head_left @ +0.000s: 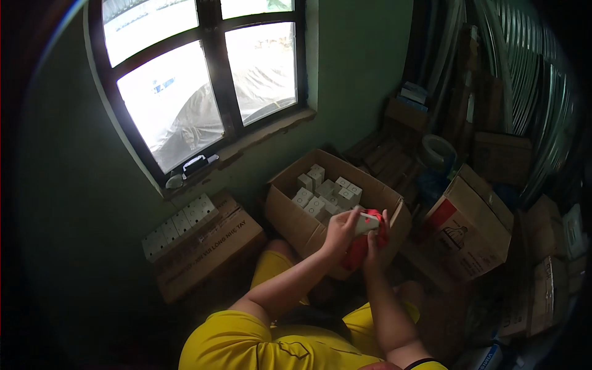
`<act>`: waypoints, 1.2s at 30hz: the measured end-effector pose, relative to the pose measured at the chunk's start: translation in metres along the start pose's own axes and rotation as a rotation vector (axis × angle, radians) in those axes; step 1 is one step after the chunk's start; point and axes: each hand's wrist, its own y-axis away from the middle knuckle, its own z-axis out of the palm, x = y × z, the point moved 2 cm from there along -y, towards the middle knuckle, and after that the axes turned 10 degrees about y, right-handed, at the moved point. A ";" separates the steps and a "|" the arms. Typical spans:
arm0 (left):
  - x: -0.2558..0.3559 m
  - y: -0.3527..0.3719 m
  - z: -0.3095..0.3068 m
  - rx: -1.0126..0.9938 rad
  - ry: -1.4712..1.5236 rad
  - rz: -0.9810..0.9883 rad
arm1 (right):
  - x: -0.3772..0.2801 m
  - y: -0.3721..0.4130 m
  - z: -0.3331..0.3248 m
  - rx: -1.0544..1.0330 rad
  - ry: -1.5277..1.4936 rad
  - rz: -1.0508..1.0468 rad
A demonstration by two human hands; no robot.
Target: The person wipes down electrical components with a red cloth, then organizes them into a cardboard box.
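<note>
Over the near right edge of an open cardboard box (295, 220), both hands are around a small white piece (367, 223) with a red mark on it. My left hand (343, 231) grips its left side with the fingers closed. A red cloth (356, 251) is bunched in my right hand (374, 242), which holds the cloth against the white piece. Several white blocks (316, 206) with round marks stand inside the open box, to the left of my hands.
At the left, a closed carton (209, 256) bears a row of white pieces (179, 226). Another open carton (470, 237) stands at the right. A window (213, 74) is in the wall ahead. Rolls and long strips (515, 68) are at the back right.
</note>
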 end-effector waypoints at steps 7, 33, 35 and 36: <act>-0.004 0.030 0.006 -0.293 -0.657 -0.019 | 0.003 -0.022 -0.046 0.541 -0.154 0.161; -0.010 -0.019 -0.052 -0.046 -0.224 -0.180 | 0.019 -0.010 -0.024 -0.449 0.143 0.173; -0.018 -0.019 -0.065 0.015 0.183 -0.228 | 0.011 -0.012 -0.026 -0.229 -0.010 0.304; -0.010 -0.009 -0.065 0.066 0.249 -0.268 | 0.009 -0.013 -0.026 -0.122 -0.088 0.364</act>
